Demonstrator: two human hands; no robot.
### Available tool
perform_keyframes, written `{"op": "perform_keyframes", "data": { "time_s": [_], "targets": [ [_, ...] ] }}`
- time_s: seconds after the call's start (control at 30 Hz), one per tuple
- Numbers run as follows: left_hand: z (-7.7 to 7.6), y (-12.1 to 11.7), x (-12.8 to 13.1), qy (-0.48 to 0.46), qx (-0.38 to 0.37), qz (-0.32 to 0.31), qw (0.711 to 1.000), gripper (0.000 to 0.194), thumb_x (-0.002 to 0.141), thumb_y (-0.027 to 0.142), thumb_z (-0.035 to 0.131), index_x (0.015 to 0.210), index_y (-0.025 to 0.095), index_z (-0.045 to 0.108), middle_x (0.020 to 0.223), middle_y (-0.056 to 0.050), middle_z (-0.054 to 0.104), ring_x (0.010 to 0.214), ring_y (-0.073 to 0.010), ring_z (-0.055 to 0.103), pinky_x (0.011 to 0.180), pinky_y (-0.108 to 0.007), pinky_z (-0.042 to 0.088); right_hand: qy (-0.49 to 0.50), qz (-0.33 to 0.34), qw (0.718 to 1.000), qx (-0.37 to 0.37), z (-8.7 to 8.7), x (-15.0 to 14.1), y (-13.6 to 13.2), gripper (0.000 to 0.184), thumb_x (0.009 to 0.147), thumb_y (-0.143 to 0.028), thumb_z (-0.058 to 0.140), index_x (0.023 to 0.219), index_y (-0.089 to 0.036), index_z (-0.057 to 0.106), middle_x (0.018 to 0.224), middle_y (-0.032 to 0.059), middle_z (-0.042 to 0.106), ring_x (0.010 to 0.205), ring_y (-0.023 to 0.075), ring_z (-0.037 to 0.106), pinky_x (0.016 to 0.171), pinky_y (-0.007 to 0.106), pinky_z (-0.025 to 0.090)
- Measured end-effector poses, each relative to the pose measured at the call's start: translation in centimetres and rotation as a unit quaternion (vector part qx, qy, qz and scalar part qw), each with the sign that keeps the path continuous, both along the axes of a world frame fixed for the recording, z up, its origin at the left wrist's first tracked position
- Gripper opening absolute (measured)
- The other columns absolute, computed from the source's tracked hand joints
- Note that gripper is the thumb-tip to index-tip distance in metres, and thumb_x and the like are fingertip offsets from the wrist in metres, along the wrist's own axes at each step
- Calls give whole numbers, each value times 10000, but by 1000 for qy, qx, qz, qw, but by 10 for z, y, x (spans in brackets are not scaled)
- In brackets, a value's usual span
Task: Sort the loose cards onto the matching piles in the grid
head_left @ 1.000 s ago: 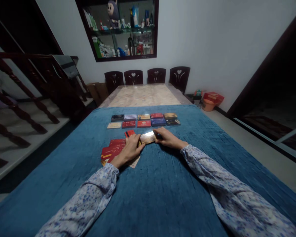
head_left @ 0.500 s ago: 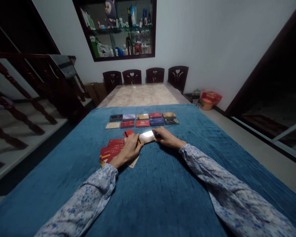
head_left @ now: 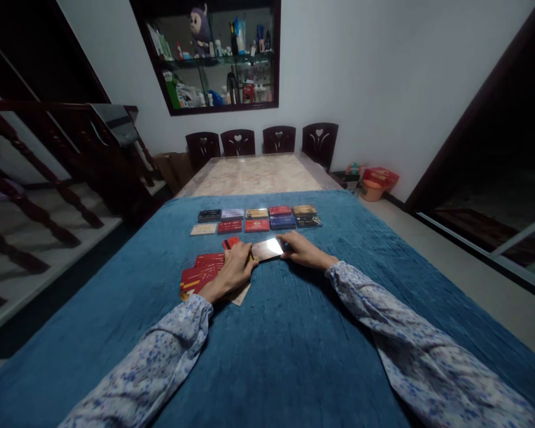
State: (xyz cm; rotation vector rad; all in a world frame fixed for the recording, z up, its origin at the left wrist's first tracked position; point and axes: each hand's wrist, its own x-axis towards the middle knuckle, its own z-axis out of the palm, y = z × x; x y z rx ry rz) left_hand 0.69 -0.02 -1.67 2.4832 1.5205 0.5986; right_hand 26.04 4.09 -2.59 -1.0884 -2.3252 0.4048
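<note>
A shiny card (head_left: 267,249) with a bright glare on it lies between my two hands, just above the blue cloth. My left hand (head_left: 235,267) is closed on its left end, and my right hand (head_left: 304,251) grips the right end between thumb and fingers. Whether it is one card or a thin stack, I cannot tell. Under and beside my left hand, several loose red cards (head_left: 198,278) lie spread, and a pale card (head_left: 239,295) pokes out below the wrist. A small red card (head_left: 230,242) with a dark stripe shows behind the left fingers.
Beyond my hands, card piles stand in two rows, among them a blue pile (head_left: 282,222) and a red one (head_left: 257,225). The blue cloth (head_left: 294,351) covers the near part of the stone-topped table (head_left: 258,173). Dark chairs (head_left: 279,139) line the far end.
The glare on the held card has shifted right as the card tilts slightly. Both hands keep their grip. The view has tipped up a little.
</note>
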Motion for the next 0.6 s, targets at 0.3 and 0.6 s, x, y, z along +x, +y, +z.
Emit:
{"op": "perform_keyframes", "data": {
  "time_s": [0.3, 0.6],
  "targets": [
    [12, 20, 16, 3, 0, -20, 1000, 220, 872, 212, 613, 1089, 187, 637, 1049, -100, 606, 1043, -293, 575, 940, -462, 463, -11, -25, 1000, 0, 4, 16, 5, 407, 738, -71, 737, 1131, -171, 698, 1013, 80, 719, 957, 249, 600, 868, 359, 445],
    [26, 43, 44, 14, 8, -47, 999, 327, 868, 205, 604, 1194, 186, 614, 1183, -133, 603, 1148, -317, 561, 963, -484, 456, -21, -51, 998, 22, 14, 46, 19, 421, 746, -121, 749, 1163, -161, 705, 1029, 97, 711, 986, 269, 605, 905, 406, 465]
  ]
}}
